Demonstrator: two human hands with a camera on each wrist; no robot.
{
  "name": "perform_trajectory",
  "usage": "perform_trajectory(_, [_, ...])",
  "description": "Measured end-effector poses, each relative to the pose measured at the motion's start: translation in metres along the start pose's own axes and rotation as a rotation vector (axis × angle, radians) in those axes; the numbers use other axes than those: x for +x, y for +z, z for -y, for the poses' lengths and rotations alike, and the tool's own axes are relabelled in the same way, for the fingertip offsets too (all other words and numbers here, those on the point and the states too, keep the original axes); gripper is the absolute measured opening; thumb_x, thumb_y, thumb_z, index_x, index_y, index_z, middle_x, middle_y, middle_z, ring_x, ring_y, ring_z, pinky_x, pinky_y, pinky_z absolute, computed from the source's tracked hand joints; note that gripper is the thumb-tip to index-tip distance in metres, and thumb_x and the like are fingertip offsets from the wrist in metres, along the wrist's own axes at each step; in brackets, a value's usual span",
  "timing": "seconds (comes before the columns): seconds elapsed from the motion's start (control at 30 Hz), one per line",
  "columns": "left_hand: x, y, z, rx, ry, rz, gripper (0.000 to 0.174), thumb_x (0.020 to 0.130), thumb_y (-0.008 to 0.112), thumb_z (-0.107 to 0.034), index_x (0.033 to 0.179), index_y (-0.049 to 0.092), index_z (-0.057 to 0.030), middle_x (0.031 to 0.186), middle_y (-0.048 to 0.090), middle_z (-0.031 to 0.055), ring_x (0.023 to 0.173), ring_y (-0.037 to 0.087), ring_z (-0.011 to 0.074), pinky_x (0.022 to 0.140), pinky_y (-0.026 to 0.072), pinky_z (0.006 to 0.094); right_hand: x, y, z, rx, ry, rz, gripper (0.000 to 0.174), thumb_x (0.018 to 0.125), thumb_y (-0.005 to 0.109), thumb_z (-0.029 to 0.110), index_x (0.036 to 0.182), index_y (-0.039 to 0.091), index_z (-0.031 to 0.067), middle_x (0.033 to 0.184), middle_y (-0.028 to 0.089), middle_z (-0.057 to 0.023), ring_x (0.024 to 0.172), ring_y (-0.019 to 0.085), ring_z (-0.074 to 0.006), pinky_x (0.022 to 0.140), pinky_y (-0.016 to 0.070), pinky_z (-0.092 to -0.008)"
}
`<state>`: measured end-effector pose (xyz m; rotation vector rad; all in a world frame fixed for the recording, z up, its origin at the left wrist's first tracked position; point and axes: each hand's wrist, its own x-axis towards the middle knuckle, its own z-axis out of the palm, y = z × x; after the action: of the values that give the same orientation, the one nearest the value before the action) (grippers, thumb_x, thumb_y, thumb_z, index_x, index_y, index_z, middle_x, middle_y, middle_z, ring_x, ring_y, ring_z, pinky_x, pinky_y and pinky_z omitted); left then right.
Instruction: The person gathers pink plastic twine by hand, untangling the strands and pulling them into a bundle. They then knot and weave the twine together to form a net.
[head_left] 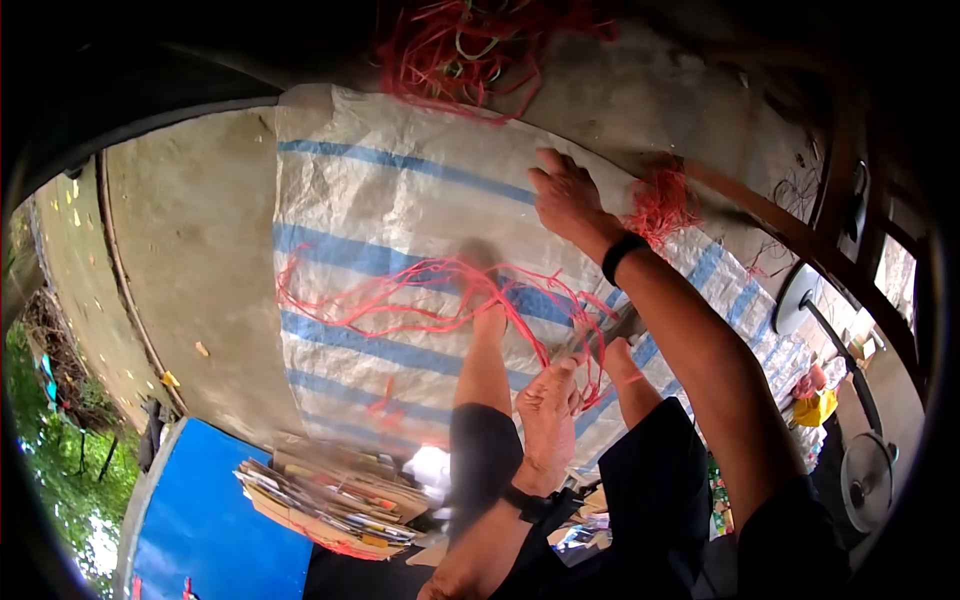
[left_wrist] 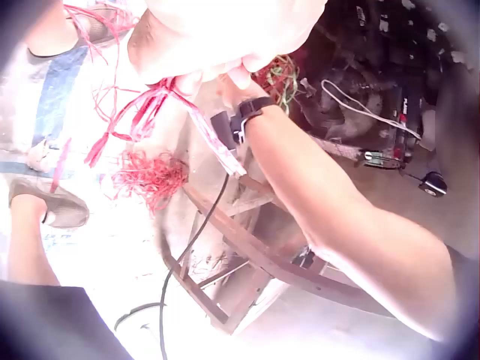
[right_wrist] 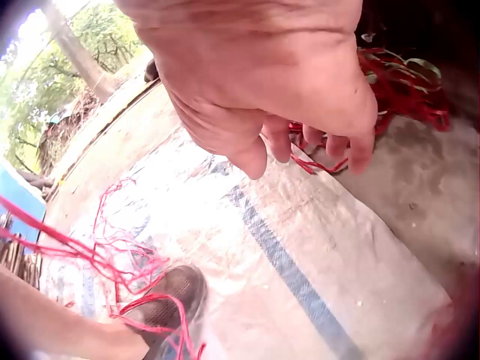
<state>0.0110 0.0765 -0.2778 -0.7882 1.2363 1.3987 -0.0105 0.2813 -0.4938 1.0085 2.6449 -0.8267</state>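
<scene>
My left hand grips a bundle of long pink-red plastic strands near my knees. From that hand the strands fan out to the left across my shin and over a white woven sheet with blue stripes. In the left wrist view a short gathered end of the strands sticks out below the fingers. My right hand hovers over the sheet's far edge, its fingers loosely bent and holding nothing. In the right wrist view, that hand hangs above the sheet, with red strands behind its fingertips.
A tangled red and green strand pile lies past the sheet. A smaller red heap sits beside a brown frame. Stacked flattened cardboard and a blue panel are at the lower left. My shoe rests on the sheet.
</scene>
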Motion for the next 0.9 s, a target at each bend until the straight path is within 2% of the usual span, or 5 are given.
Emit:
perform_trajectory(0.17, [0.013, 0.003, -0.021, -0.124, -0.110, -0.036, 0.027, 0.097, 0.067, -0.023, 0.106, 0.070, 0.0026, 0.063, 0.042, -0.0075, 0.055, 0.035, 0.0030, 0.053, 0.0291, 0.0215, 0.075, 0.026, 0.010, -0.233, -0.137, 0.039, 0.026, 0.082, 0.059, 0.006, 0.107, 0.065, 0.0062, 0.144, 0.043, -0.0152, 0.127, 0.047, -0.0349, 0.099, 0.0433, -0.0494])
perform_trajectory(0.43, [0.022, 0.010, -0.038, -0.151, -0.148, -0.035, 0.026, 0.098, 0.064, -0.019, 0.108, 0.069, 0.0044, 0.063, 0.039, -0.0082, 0.054, 0.031, 0.0031, 0.053, 0.0280, 0.0211, 0.113, 0.077, -0.018, -0.406, -0.166, 0.065, 0.020, 0.086, 0.056, 0.010, 0.100, 0.071, 0.0085, 0.127, 0.059, -0.0057, 0.121, 0.052, -0.0261, 0.096, 0.0437, -0.0456])
perform_trajectory(0.63, [0.031, 0.013, -0.031, -0.115, -0.129, -0.044, 0.024, 0.098, 0.064, -0.017, 0.106, 0.069, 0.0050, 0.063, 0.040, -0.0085, 0.054, 0.033, 0.0016, 0.053, 0.0268, 0.0207, 0.054, 0.105, -0.060, -0.333, -0.565, 0.149, 0.007, 0.079, 0.064, 0.009, 0.073, 0.066, 0.0082, 0.077, 0.065, -0.0099, 0.076, 0.066, -0.0289, 0.070, 0.0521, -0.0406])
perform_trajectory(0.7, [0.035, 0.010, -0.023, -0.094, -0.100, -0.032, 0.026, 0.097, 0.064, -0.019, 0.107, 0.068, 0.0046, 0.064, 0.040, -0.0084, 0.054, 0.033, 0.0016, 0.052, 0.0267, 0.0203, 0.018, 0.052, -0.022, 0.231, -0.153, 0.211, 0.010, 0.079, 0.067, 0.012, 0.072, 0.062, 0.0054, 0.079, 0.065, -0.0132, 0.073, 0.066, -0.0301, 0.066, 0.0522, -0.0413])
perform_trajectory(0.9, [0.033, -0.013, -0.003, 0.027, 0.050, -0.066, 0.026, 0.099, 0.062, -0.021, 0.106, 0.071, 0.0023, 0.065, 0.047, -0.0073, 0.054, 0.035, 0.0016, 0.049, 0.0271, 0.0201, -0.090, -0.088, 0.051, 0.762, -0.071, 0.151, 0.011, 0.080, 0.069, 0.004, 0.081, 0.058, 0.0021, 0.073, 0.061, -0.0118, 0.064, 0.064, -0.0215, 0.059, 0.0504, -0.0342])
